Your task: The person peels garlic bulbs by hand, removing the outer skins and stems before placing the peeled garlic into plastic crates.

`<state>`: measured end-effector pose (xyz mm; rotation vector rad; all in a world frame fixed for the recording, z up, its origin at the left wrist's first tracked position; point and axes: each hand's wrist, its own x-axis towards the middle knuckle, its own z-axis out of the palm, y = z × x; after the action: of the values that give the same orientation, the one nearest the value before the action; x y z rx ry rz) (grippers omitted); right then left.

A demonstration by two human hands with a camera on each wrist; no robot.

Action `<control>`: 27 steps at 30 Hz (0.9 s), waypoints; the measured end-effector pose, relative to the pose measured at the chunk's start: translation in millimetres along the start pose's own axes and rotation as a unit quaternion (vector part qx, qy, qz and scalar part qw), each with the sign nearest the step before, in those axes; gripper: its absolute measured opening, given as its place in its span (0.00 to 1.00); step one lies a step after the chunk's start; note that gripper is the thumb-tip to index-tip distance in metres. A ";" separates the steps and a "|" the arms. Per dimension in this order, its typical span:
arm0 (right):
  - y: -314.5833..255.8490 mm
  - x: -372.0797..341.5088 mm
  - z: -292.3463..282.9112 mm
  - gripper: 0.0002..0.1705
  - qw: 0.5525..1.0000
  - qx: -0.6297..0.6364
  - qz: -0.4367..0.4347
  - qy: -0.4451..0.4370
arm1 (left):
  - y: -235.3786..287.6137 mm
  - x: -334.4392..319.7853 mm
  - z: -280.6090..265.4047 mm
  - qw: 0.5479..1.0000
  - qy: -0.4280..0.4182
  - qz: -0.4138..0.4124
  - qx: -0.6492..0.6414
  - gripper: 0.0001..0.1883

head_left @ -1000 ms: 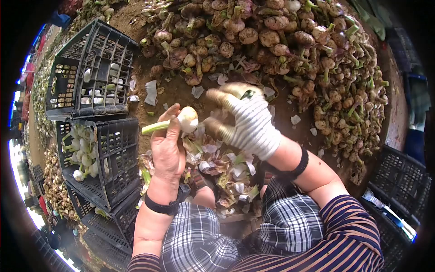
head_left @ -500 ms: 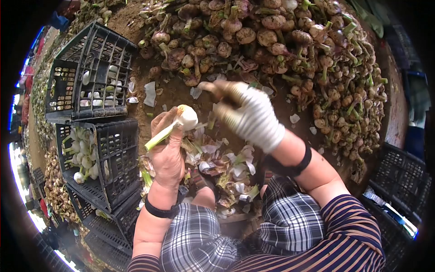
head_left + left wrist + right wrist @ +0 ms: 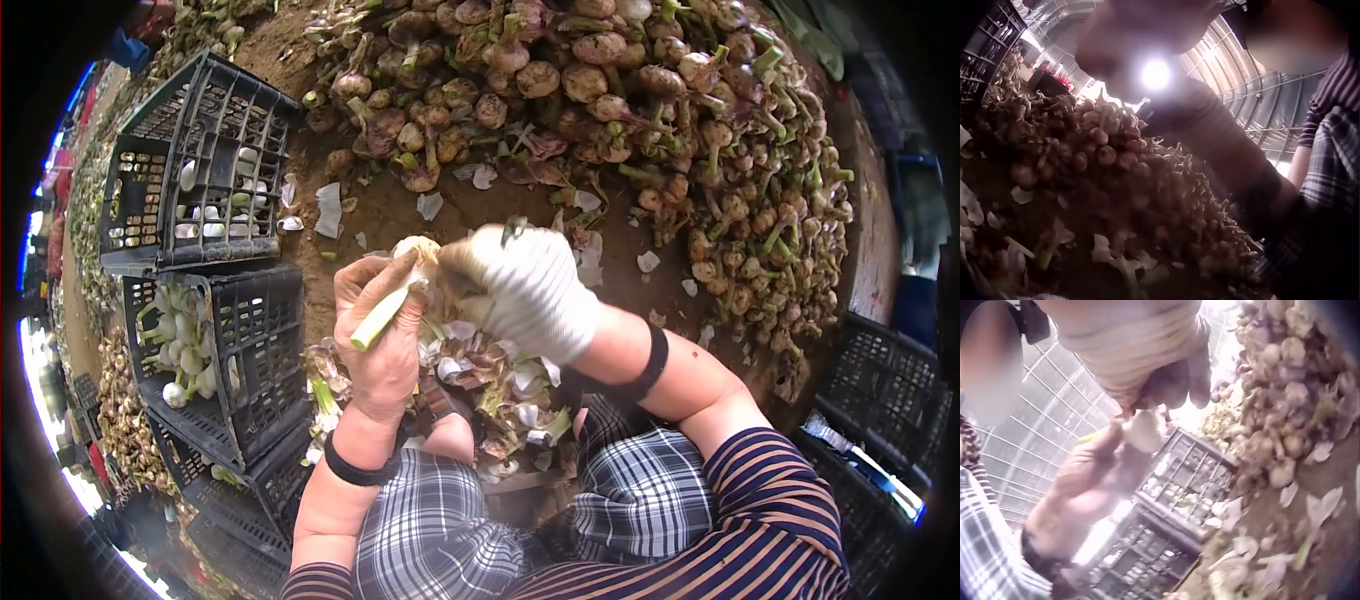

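Observation:
My bare left hand grips a garlic bulb, its cut green stem slanting down across the fingers. A white knitted glove with soiled fingertips covers my right hand. Its curled fingers pinch at the side of the bulb, partly covering it in the head view. From the right wrist view, the pale rounded bulb shows between the gloved fingertips and the bare hand. Peeled skins and stem scraps lie below both hands.
A large heap of unpeeled garlic spreads ahead and to the right. On the left, a black crate holds white bulbs; another crate beside it holds bulbs with stems. More black crates stand at far right.
My right hand, earlier apart from the bulb with its fingers spread, has come in against it. The left hand has turned the bulb, so the stem swings from sideways to pointing down.

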<state>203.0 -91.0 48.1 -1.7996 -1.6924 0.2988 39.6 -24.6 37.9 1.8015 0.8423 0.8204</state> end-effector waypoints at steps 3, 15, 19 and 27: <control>24.3 23.0 -6.3 0.16 0.881 0.355 0.305 0.071 | 0.4 -3.1 -0.5 0.995 0.005 -0.017 -0.101 0.16; 8.0 11.3 9.2 0.23 0.892 0.423 0.159 -0.028 | -1.7 1.4 2.3 0.961 0.059 -0.126 -0.240 0.15; 4.0 11.3 11.3 0.15 0.951 0.277 0.131 0.038 | -4.9 -4.5 1.5 0.937 0.042 -0.154 -0.310 0.13; 14.0 0.9 36.7 0.11 0.862 0.456 0.221 -0.033 | -16.7 -0.3 -4.9 0.885 0.013 -0.158 -0.438 0.12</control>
<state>193.6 -78.9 11.9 -1.3835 -0.8609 1.1522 32.3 -17.4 23.9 0.8297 0.6037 0.8225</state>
